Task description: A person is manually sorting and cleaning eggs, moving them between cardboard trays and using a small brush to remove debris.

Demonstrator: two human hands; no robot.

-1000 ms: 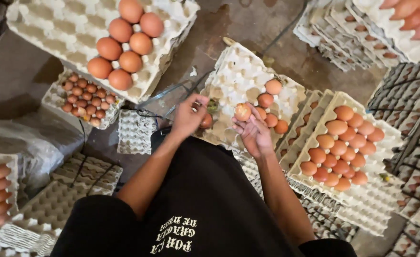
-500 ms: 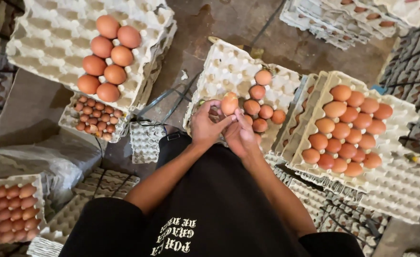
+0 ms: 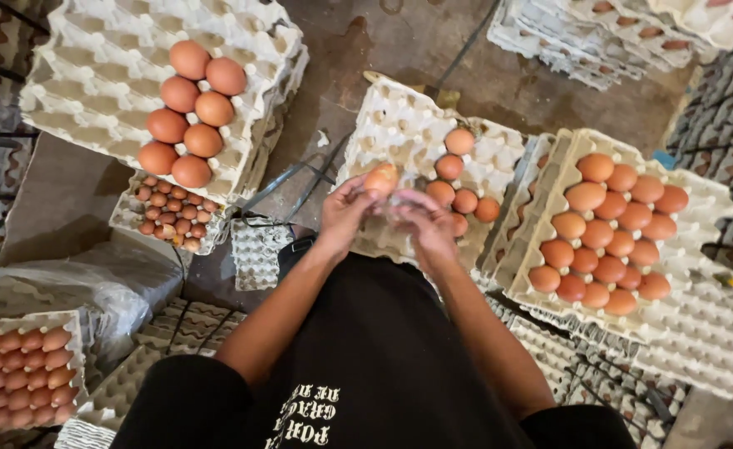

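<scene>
Holding a single pale brown egg (image 3: 380,180) up between both hands, I seem to be at the checking or wiping step, with the egg raised above the near edge of the grey moulded pulp tray (image 3: 399,125) directly ahead. My left hand (image 3: 343,212) grips the egg from the side with fingertips curled on it; my right hand (image 3: 424,223) is curled close against it, fingers bent, though I cannot tell whether it truly pinches the shell or only brushes it. Five more brown eggs (image 3: 458,187) already sit in that tray's cups, just beyond my fingers. In my judgement the next move calls for a light grip and a gentle lowering into a free cup. The egg itself looks smooth, oval and lighter in tone than its neighbours, with a faint pale patch near its top. A fuller tray of brown eggs (image 3: 607,233) lies to the right.
</scene>
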